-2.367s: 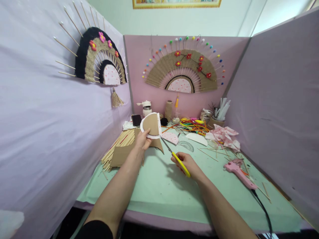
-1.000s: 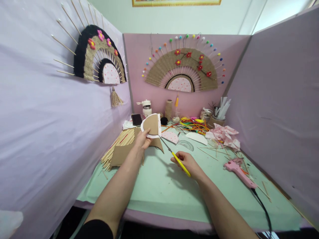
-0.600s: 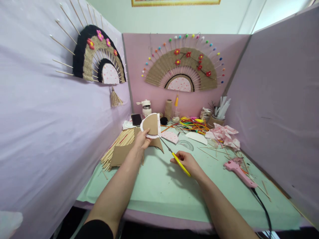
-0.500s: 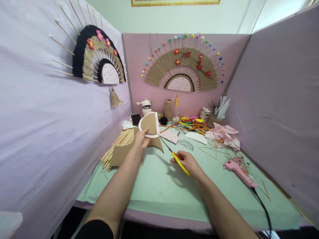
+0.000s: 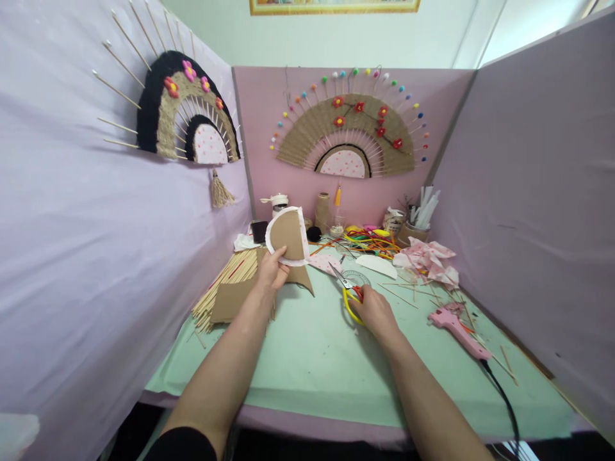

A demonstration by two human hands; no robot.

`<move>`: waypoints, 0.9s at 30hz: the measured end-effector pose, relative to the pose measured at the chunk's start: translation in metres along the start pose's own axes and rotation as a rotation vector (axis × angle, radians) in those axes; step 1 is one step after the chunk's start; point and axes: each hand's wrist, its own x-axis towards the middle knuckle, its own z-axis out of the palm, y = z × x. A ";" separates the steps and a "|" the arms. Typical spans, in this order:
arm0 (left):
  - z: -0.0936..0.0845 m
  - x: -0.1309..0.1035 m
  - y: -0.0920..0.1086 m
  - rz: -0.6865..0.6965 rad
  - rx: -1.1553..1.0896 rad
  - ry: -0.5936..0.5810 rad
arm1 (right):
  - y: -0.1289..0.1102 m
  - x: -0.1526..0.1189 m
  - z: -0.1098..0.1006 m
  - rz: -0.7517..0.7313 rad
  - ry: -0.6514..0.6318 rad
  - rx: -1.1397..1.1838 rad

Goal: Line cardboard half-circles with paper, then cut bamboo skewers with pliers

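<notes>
A small fan (image 5: 166, 115) hangs on the wall, well to the left of the half-round card (image 5: 288, 235). Below and left of the card, a bundle of thin sticks (image 5: 221, 288) lies on the desk (image 5: 307, 368), with a flat piece of cardboard (image 5: 231, 301) partly over it. The left hand (image 5: 273, 274) has its grip clamped on the card's lower edge, thumb across the brown face, holding it raised above the desk with its straight, white-bordered side to the right. Behind and above the card, to its right, hangs a larger fan (image 5: 303, 139). Right of the card, and apart from it, the right hand (image 5: 377, 312) has its grip clamped on the handles of the scissors (image 5: 346, 285), blades towards the card. A protractor (image 5: 361, 275) lies just beyond them. Farther right of the card are crumpled paper (image 5: 425, 257) and a pink glue gun (image 5: 459, 334).
</notes>
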 end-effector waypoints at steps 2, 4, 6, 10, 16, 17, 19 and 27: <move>0.001 -0.002 -0.002 -0.005 0.011 -0.024 | -0.001 0.000 0.000 -0.001 -0.013 -0.028; 0.002 -0.004 -0.003 -0.024 0.032 -0.046 | -0.002 -0.001 -0.001 0.011 -0.034 -0.043; 0.002 -0.007 -0.005 -0.052 0.056 -0.067 | -0.003 -0.001 -0.001 0.028 -0.055 -0.052; 0.004 -0.012 -0.010 -0.113 0.098 -0.121 | -0.002 -0.002 -0.002 -0.005 -0.048 -0.067; 0.006 -0.023 -0.018 -0.216 0.186 -0.270 | 0.002 0.001 0.001 -0.082 0.128 0.043; 0.006 -0.025 -0.019 -0.236 0.203 -0.301 | 0.002 0.003 0.001 -0.094 0.180 0.148; 0.009 -0.032 -0.024 -0.290 0.231 -0.353 | 0.000 0.005 0.001 -0.121 0.227 0.448; 0.011 -0.068 -0.068 -0.579 0.236 -0.494 | -0.007 0.007 -0.006 0.003 0.010 1.377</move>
